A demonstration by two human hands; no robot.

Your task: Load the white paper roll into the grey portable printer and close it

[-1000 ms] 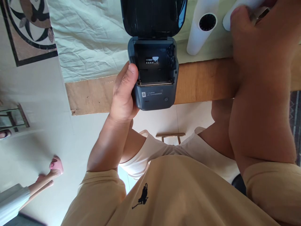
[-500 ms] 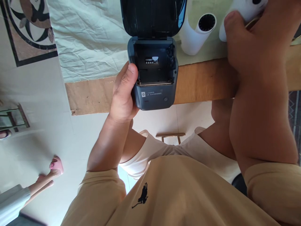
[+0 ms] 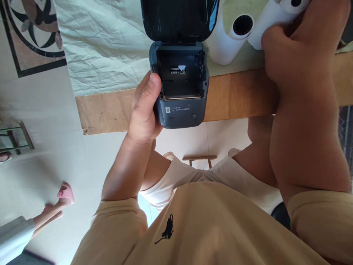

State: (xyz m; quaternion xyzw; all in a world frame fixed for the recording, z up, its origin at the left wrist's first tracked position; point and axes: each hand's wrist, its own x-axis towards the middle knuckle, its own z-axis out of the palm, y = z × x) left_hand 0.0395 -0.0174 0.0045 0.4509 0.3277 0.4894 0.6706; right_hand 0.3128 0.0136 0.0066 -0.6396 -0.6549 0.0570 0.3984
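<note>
My left hand (image 3: pixel 146 106) grips a dark blue label printer (image 3: pixel 182 117) by its left side, the thumb on its edge. The printer's black lid (image 3: pixel 179 18) is swung up, and its inner bay shows a small black-and-white sticker and no roll. At the upper right, my right hand (image 3: pixel 300 51) is closed against a white paper roll (image 3: pixel 264 25), the thumb bent at its lower side; the other fingers are hidden behind the hand. Between the printer and that roll, another white roll (image 3: pixel 224 48) with a dark core rests on the cloth.
Pale green cloth (image 3: pixel 104 44) covers the wooden table (image 3: pixel 234 95), whose front edge is bare. Below the edge are my knees and a small wooden stool (image 3: pixel 200 158). On the left, a person's foot in a pink slipper (image 3: pixel 66 193) stands on the tiled floor.
The white roll by my right hand has shifted a little left and down, closer to the other roll. My right thumb has slid lower and bent. My left hand and the printer stay almost still.
</note>
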